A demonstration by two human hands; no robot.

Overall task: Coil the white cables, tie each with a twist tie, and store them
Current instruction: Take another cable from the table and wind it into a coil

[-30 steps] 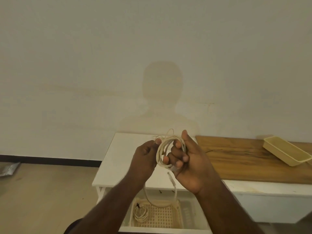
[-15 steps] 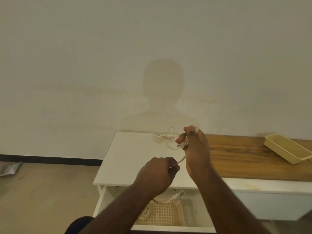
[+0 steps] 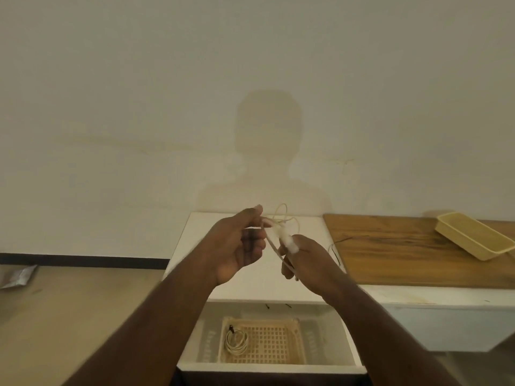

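Note:
I hold a white cable [image 3: 274, 247] stretched between both hands above the white table [image 3: 195, 246]. My left hand [image 3: 239, 243] pinches one part of it near the fingertips, palm turned up. My right hand [image 3: 306, 257] grips its coiled part and plug end; the coil is mostly hidden in the fist. Another loose white cable [image 3: 282, 217] lies on the table behind my hands. In the open drawer below, a coiled and tied white cable [image 3: 236, 341] rests in a beige basket [image 3: 292, 344]. A black twist tie [image 3: 335, 247] lies at the table's right side.
A wooden board [image 3: 404, 254] covers the counter to the right, with a beige tray [image 3: 473, 239] on it. The open drawer [image 3: 267, 367] juts out toward me. A silver packet [image 3: 18, 277] lies on the floor at the left. The wall stands right behind the table.
My left hand has risen from low by the drawer to the cable's upper part and turned palm up. My right hand has dropped lower. The cable's hanging tail has been pulled up.

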